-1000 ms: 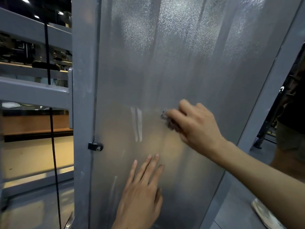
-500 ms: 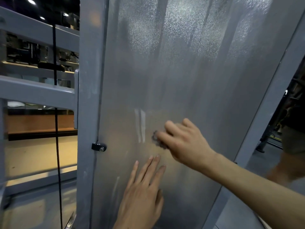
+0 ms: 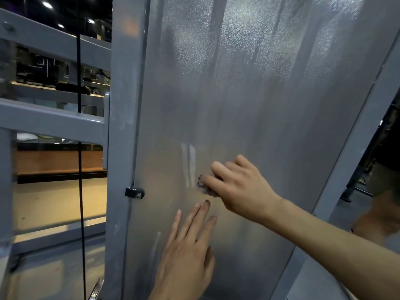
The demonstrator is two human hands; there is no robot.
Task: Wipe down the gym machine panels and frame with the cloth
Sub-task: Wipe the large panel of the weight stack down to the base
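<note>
right hand (image 3: 242, 189) grips wadded cloth (image 3: 205, 188), pressed on frosted panel (image 3: 249, 94). left hand (image 3: 188, 254) flat on panel just below, fingers straight. grey frame (image 3: 123, 126) left.

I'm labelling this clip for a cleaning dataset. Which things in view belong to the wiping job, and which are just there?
In the job:
cloth, bunched in the right hand
frosted panel
grey frame post
left hand, flat on the panel

Just there:
black cable
small black latch

A small, bunched, seemingly greyish cloth (image 3: 205, 187) presses against the upright frosted grey panel (image 3: 249, 94).
</note>
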